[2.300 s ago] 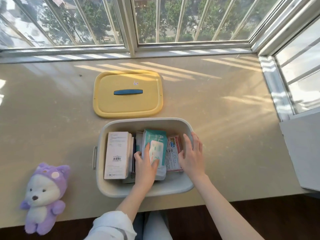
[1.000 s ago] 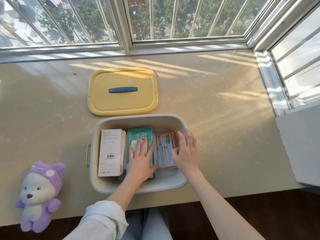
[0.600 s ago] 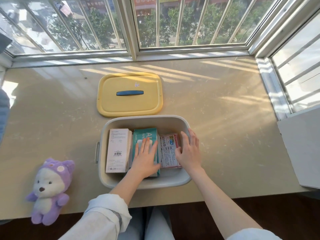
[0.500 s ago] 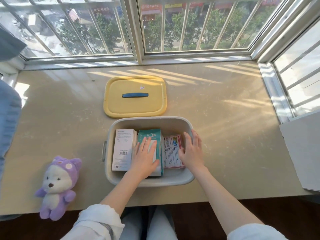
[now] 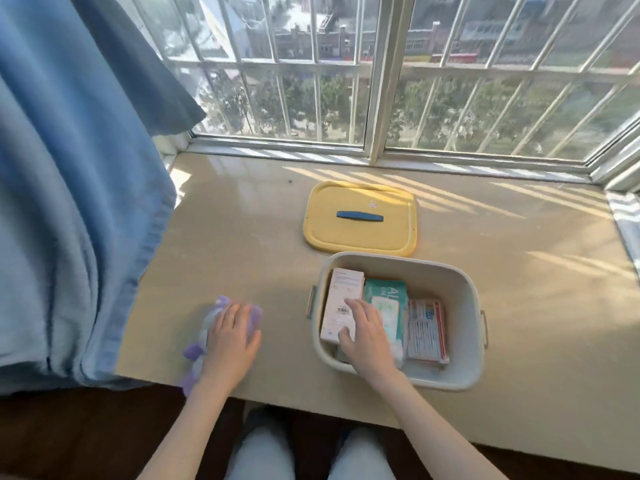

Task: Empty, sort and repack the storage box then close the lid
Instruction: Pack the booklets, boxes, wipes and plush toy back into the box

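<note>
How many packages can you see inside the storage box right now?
3. A white carton at the left, a teal wipes pack in the middle, and a red-and-white packet at the right. Others may lie hidden beneath them.

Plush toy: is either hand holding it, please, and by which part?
The left hand covers the plush toy at its head; grip cannot be told.

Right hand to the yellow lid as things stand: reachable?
Probably yes. The right hand lies flat on the white carton inside the storage box, apparently gripping nothing. The yellow lid sits on the ledge just past the box's far rim, blue handle up, nothing on it or in between.
</note>
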